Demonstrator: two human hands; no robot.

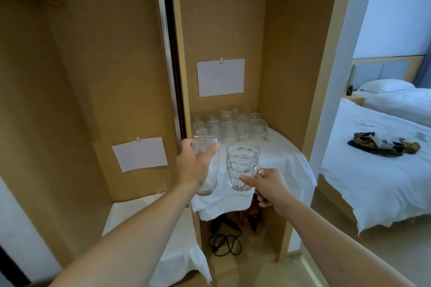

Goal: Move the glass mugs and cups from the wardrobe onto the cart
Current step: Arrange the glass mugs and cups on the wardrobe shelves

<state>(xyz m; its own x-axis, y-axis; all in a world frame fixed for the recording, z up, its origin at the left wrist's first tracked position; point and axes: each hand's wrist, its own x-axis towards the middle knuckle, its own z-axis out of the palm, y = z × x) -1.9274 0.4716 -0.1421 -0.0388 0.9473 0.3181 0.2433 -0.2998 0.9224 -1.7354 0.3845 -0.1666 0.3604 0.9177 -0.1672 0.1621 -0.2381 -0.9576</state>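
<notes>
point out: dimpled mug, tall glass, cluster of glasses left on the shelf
dimpled mug (241, 165), head view, on its dimpled side wall.
tall glass (210, 144), head view, on its upper wall near the rim.
cluster of glasses (233, 126), head view, on the middle of the group.

White paper sheet (220, 77), clipped to panel above hands. Second paper sheet (140, 154), left of left hand. Black cable (224, 242), coiled on floor below hands. 2 white beds (377, 165), right of right hand; pillow (386, 85); dark items (382, 144) on near bed.
</notes>
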